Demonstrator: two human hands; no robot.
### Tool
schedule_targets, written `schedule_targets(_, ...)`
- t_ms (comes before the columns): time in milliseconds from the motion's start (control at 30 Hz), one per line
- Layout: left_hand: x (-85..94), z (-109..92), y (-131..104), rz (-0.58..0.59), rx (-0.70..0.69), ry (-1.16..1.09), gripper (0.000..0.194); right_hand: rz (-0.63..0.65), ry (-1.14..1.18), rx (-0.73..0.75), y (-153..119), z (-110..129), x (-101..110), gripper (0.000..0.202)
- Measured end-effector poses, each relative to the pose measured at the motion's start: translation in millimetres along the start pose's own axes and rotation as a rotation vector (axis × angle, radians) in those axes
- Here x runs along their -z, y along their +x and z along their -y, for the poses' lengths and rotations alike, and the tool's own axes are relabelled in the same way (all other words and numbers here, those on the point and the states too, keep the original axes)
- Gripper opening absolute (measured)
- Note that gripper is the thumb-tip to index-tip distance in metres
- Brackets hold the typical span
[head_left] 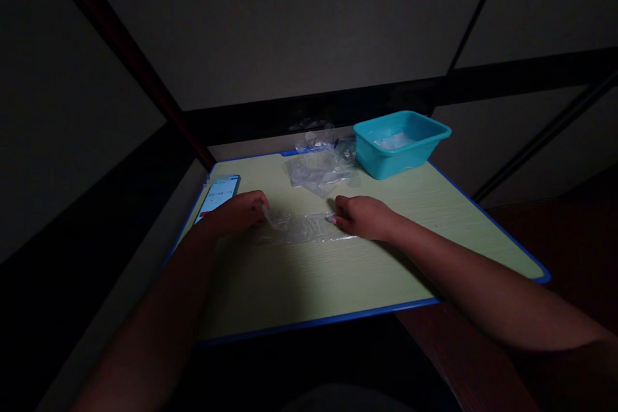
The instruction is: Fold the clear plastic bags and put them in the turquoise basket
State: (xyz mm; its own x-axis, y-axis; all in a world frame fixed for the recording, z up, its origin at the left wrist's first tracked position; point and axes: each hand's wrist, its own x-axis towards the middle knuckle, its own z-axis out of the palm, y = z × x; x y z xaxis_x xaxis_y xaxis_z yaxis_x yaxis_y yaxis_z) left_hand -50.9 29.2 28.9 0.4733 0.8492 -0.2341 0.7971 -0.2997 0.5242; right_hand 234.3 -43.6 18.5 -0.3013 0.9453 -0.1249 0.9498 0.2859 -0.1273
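Observation:
A clear plastic bag [309,229] lies flattened across the middle of the table, its near edge catching the light. Between its finger and thumb, my left hand [244,211] pinches the raised left corner of this bag. My right hand [364,215] is closed at the bag's right end, thumb and curled fingers gripping its edge. Just beyond both hands rests a loose pile of crumpled clear plastic bags [321,167], some standing up at the back.
A turquoise plastic basin [393,158] with something pale inside stands at the back right. At the left edge lies a phone [219,196] with its screen lit. The small pale table [299,296] has a blue rim, and a wall [299,32] rises behind it.

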Motion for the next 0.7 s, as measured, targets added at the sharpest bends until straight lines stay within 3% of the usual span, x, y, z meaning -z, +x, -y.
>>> schedule_targets(333, 3.0, -1.8, -2.4, 0.089, -0.049, 0.07, 0.037, -0.001, -0.013, -0.001, -0.1, -0.8, -0.8, 0.032)
schedule_targets(533, 1.0, 7.1, 4.0, 0.031, -0.052, 0.044, 0.022, 0.011, -0.018, 0.002, 0.0, -0.3, -0.3, 0.032)
schedule_targets(700, -3.2, 15.9, 7.7, -0.02, -0.03, 0.008, 0.027, 0.015, -0.015, -0.006, -0.2, 0.1, -0.2, 0.034)
